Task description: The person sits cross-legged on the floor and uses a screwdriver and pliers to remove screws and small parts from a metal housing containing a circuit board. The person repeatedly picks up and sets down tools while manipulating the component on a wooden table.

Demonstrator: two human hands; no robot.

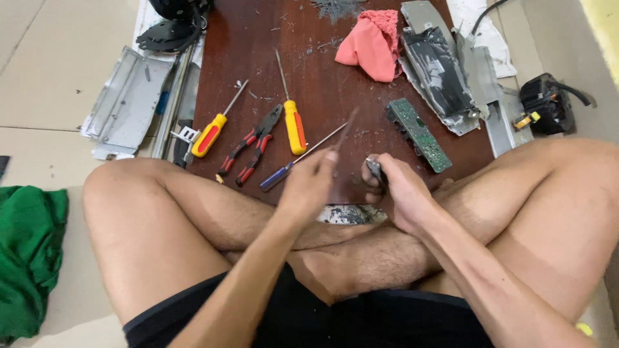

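The left hand (311,182) gripped a thin blurred tool (346,127), and the right hand (393,190) clasped a small dark part (376,170) over the tabletop (335,84).

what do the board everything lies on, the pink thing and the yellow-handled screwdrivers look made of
Board: dark reddish-brown wood or wood-look laminate, smooth with a faint sheen. Pink thing: soft knitted cloth, crumpled into folds. Yellow-handled screwdrivers: glossy plastic handles with red inlays, and thin grey shafts that look like bare metal.
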